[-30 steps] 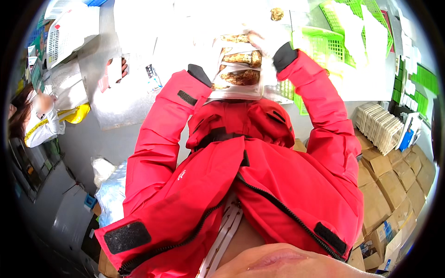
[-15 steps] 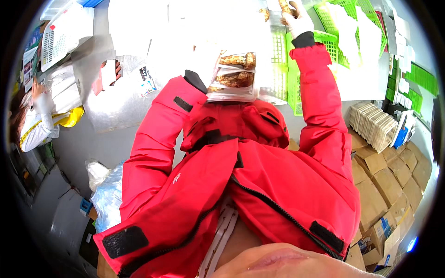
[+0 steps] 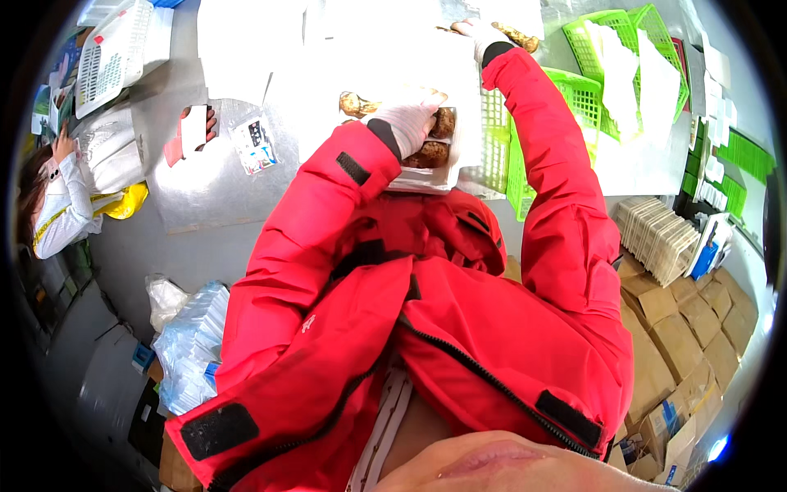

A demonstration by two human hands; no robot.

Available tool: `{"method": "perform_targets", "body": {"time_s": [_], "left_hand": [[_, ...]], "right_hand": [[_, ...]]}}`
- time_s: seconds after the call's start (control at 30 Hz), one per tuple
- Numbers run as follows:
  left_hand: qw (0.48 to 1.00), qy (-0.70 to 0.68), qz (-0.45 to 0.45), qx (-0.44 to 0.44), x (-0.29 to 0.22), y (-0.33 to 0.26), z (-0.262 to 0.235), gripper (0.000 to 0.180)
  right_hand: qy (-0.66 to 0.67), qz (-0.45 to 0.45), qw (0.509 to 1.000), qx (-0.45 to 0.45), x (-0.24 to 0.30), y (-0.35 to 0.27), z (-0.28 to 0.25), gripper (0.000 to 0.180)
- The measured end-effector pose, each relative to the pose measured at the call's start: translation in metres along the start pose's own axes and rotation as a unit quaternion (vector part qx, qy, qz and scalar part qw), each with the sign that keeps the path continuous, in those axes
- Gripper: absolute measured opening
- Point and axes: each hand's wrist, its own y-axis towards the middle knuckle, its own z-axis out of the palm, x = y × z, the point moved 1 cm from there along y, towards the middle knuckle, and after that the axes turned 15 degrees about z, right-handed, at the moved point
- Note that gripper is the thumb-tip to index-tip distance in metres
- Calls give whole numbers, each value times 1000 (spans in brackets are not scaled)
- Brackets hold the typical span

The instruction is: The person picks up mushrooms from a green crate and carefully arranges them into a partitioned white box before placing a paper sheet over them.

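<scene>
My left hand [image 3: 410, 125], wrapped in a pale glove, lies over a white tray [image 3: 455, 168] in front of me. Its fingers curl down onto a brown mushroom [image 3: 443, 123] in the tray. Nearer me in the same tray is another dark mushroom [image 3: 428, 155]. A paler, mottled mushroom [image 3: 358, 104] shows just left of this hand; whether it is touched cannot be told. Farther off, my right hand [image 3: 484, 38] stretches its fingers leftward over the table, beside a small brown piece [image 3: 448, 30]. Another mushroom [image 3: 516, 37] lies just right of it.
Green baskets [image 3: 578, 94] stand on the right, with white sheets in some. Cardboard boxes [image 3: 668, 336] and stacked pale trays [image 3: 656, 238] are at lower right. A white basket [image 3: 115, 57] is at upper left, near another person [image 3: 65, 197]. A hand with a pink cuff [image 3: 195, 131] shows at left.
My left hand has moved right, onto the mushrooms in the tray. My right hand has moved left and nearer, away from the mushroom it was touching. The view has shifted slightly.
</scene>
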Motion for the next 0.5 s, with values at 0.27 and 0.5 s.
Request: {"method": "perform_targets", "body": {"time_s": [0.27,0.5], "left_hand": [[991,111,9,-68,-4,-37,-52,27],[982,35,-92,-160,24,-32,-29,27]], "right_hand": [[488,18,870,70,38,-75,-96,53],[146,-191,967,-83,74,-98,-62,48]]}}
